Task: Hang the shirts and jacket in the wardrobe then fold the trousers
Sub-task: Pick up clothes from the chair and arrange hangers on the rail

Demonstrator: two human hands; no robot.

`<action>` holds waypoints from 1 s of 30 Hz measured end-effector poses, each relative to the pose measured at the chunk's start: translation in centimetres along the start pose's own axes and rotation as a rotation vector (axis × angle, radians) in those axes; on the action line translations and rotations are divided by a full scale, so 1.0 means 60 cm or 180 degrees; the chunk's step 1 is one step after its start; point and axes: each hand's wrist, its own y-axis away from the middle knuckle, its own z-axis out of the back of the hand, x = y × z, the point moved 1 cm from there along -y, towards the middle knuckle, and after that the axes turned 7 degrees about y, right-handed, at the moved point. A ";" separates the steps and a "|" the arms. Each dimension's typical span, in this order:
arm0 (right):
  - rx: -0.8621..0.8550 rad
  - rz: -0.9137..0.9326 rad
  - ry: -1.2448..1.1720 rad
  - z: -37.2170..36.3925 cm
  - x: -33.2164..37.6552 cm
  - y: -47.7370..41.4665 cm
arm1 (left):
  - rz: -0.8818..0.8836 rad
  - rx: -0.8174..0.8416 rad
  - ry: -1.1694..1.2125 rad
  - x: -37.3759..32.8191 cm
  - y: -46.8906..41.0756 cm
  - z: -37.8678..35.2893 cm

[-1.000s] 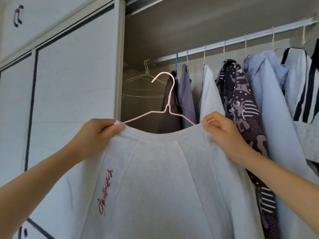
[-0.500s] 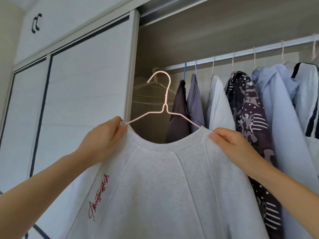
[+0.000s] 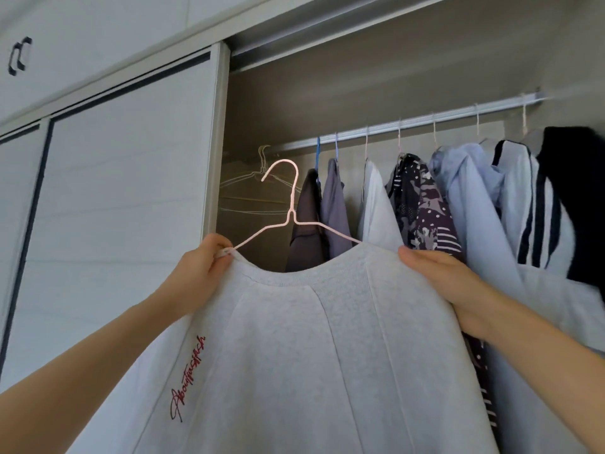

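– Lifting higher than a second ago: the grey shirt [image 3: 311, 355] on its pink hanger [image 3: 290, 215], hook now nearer the rail [image 3: 425, 119], not yet on it.
– And the grip?
– Left hand [image 3: 199, 273] pinches one shoulder, right hand [image 3: 438, 280] the other. Hooking on looks next.

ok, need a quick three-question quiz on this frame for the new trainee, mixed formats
1. True or false: the pink hanger is hooked over the rail.
2. The left hand and right hand both grip: A) the grey sweatshirt at its shoulders, B) the sliding door, C) a blue hanger.
3. Fill in: the red script on the sweatshirt lies nearer the ___ hand.

Key: 1 false, its hook sits below the rail, unhooked. 2 A. 3 left.
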 end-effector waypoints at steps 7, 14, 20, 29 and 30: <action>-0.0764 -0.0119 -0.0231 0.044 0.023 0.028 | -0.0383 0.0047 0.0052 -0.043 -0.033 -0.035; -0.1907 -0.0015 0.0264 0.067 0.049 0.042 | -0.0879 0.0239 -0.0414 -0.085 -0.093 -0.074; -0.1882 0.0105 -0.0001 0.002 0.102 0.022 | -0.0340 0.0216 0.0246 -0.116 -0.145 -0.118; -0.1141 0.0543 -0.0329 -0.114 0.156 -0.054 | 0.0272 0.0848 0.1495 -0.119 -0.123 -0.126; -0.1196 0.0632 -0.0208 -0.125 0.161 -0.068 | 0.0289 0.0837 0.1661 -0.114 -0.117 -0.121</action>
